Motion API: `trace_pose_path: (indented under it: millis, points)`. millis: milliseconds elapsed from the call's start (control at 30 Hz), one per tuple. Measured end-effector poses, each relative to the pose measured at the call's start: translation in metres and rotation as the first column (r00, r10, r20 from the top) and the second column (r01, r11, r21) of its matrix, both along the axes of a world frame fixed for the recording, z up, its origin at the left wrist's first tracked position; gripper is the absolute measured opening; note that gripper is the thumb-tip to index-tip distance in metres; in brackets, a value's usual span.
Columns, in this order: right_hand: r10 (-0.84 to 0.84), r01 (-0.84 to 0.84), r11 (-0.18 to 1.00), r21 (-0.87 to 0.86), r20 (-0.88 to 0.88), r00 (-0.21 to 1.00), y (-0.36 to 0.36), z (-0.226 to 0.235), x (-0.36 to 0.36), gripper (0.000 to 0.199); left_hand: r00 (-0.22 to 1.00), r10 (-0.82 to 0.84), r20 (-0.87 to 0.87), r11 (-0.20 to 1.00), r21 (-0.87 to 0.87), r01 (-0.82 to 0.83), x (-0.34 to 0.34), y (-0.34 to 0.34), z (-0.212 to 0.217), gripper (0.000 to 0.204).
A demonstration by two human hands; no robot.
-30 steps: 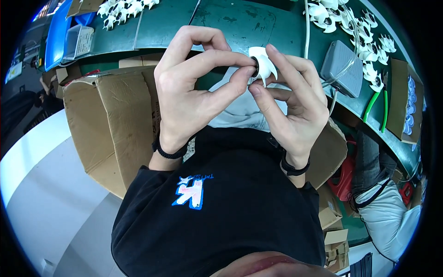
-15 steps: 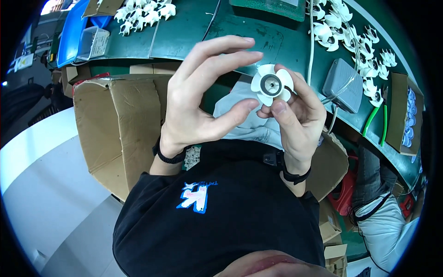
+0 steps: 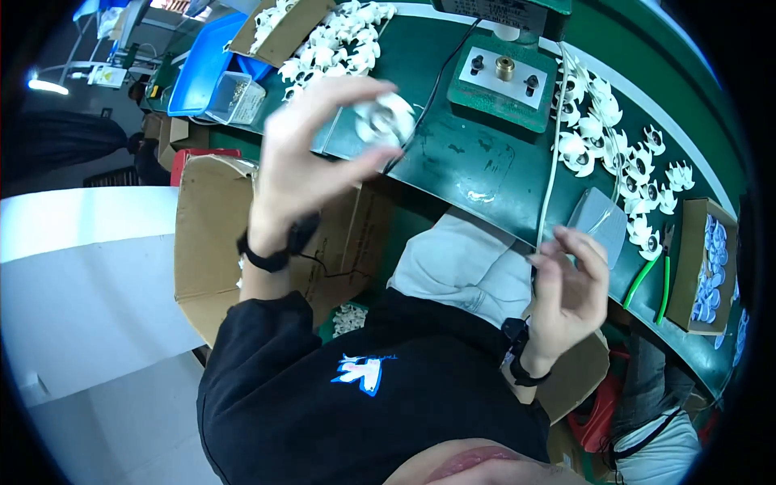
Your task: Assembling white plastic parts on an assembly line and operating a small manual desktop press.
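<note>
My left hand (image 3: 311,149) is raised at the left, blurred by motion. Its thumb and fingers curve around a white fan wheel (image 3: 386,121) with several blades and a round hub, above the green bench. At the right, my right hand (image 3: 572,287) hangs in front of the bench edge with loosely bent fingers and nothing in them. Nearest to it are a pale cable (image 3: 553,170) and a grey box-shaped unit (image 3: 596,222). Many similar white fan wheels (image 3: 343,44) lie grouped beyond my left hand.
A green press-like fixture (image 3: 503,77) with a brass centre piece stands at the back. More fan wheels (image 3: 594,121) lie at the right, near green-handled pliers (image 3: 664,279) and a carton (image 3: 693,267) of blue-violet parts. At the left are a blue tray (image 3: 198,73) and a large cardboard box (image 3: 210,234).
The fan wheel has passed from my right hand to my left, which has moved left and away over the bench. My right hand has let go and dropped toward the lower right. The view has shifted.
</note>
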State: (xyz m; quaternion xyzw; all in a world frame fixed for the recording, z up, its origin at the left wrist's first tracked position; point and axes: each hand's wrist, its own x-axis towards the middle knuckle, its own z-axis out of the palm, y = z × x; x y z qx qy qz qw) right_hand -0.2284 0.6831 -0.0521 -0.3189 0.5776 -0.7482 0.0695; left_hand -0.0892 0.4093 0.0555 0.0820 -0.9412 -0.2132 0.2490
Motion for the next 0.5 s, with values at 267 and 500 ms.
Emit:
trace_pose_path:
  millis: [267, 500]
  points:
    - [-0.603, 0.611, 0.783, 0.118, -0.095, 0.792, 0.078, -0.026, -0.085, 0.016, 0.869, 0.495, -0.003, 0.861, -0.133, -0.491, 0.044, -0.276, 0.011, 0.058]
    - [-0.654, 0.669, 0.726, 0.159, -0.143, 0.743, 0.076, -0.047, -0.108, 0.014, 0.816, 0.331, 0.474, 0.942, -0.119, -0.314, -0.014, -0.176, 0.000, 0.053]
